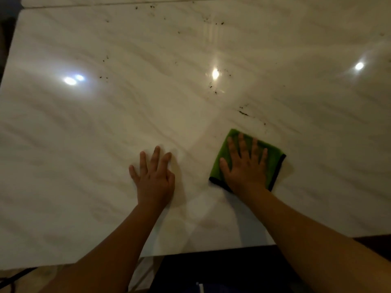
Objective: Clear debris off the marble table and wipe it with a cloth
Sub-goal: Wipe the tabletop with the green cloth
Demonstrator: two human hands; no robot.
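Observation:
A glossy white marble table [105,127] with grey veins fills the view. A folded green cloth [274,159] with a dark edge lies flat on it, right of centre near the front. My right hand [246,166] presses on the cloth with straight, spread fingers. My left hand [153,178] rests flat on the bare marble to the left of the cloth, fingers spread. Dark crumbs [243,112] lie just beyond the cloth. More specks [213,89] are scattered around the middle, and others [104,77] sit further left and along the far edge.
The table's front edge [190,253] runs just below my forearms, with a dark floor beneath. A seam or second slab [84,4] lies along the far side. Bright lamp reflections [70,80] glare on the marble.

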